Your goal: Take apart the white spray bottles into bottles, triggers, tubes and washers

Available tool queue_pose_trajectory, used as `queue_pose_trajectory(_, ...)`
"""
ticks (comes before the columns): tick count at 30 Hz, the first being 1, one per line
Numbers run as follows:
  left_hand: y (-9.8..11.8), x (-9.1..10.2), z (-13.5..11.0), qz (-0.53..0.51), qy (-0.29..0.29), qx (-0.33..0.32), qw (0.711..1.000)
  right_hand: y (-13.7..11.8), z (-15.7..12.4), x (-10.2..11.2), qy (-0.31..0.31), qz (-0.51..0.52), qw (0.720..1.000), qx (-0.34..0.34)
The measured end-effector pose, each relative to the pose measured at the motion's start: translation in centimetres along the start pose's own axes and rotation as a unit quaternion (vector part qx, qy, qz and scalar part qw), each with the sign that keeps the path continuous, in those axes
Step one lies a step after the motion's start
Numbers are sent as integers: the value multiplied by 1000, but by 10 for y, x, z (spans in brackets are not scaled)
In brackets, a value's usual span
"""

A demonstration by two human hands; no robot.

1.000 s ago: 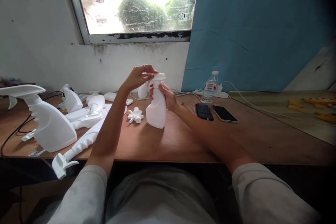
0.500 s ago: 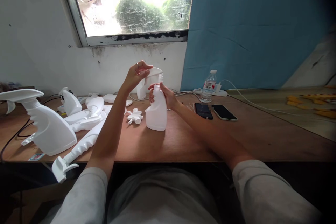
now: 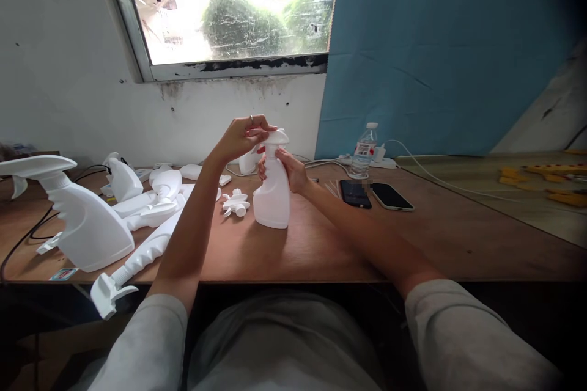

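A white plastic spray bottle body (image 3: 271, 198) stands upright on the brown table. My right hand (image 3: 292, 170) is wrapped around its neck from the right. On top of the neck sits a white trigger spray head (image 3: 276, 137), gripped from the left by the fingers of my left hand (image 3: 247, 134), which wears a ring. Whether the threads have engaged cannot be seen. A few loose white spray heads (image 3: 236, 203) lie just left of the bottle. Another white bottle (image 3: 247, 162) stands behind my hands, partly hidden.
A pile of white spray bottles (image 3: 167, 186) covers the table's left side, and one upright spray bottle (image 3: 94, 226) stands nearest. To the right are a water bottle (image 3: 364, 153), a dark phone (image 3: 355, 193), a second phone (image 3: 393, 197) and white cables.
My left hand has lowered the spray head from above onto the bottle's neck, moving slightly right. The right hand keeps its hold on the bottle.
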State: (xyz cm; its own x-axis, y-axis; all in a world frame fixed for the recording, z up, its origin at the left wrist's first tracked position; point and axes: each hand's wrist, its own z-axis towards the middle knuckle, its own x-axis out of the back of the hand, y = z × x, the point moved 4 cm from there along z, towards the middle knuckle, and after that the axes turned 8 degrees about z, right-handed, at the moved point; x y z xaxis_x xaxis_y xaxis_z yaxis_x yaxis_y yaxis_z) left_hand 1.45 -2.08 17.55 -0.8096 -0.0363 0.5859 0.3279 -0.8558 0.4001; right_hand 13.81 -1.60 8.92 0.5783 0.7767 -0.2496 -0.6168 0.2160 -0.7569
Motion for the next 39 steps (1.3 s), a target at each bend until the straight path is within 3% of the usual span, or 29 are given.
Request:
queue_pose_trajectory(6, 4, 4, -1, 4, -25, 7, 1000, 0, 1, -1, 18, -46, 999, 22)
queue_pose_trajectory(12, 8, 4, 0, 19, -12, 8, 1000, -1, 3, -1, 36, -54, 998, 18)
queue_pose_trajectory(17, 8, 3, 0, 17, -14, 9, 1000, 1, 4, -1, 17, -13, 1000, -4)
queue_pose_trajectory(35, 2, 3, -1, 2, -36, -1, 999, -1, 5, -3, 14, -82, 996, 10)
queue_pose_trajectory(39, 2, 2, -1, -3, -44, 1, 999, -1, 5, -2, 4, -56, 998, 7)
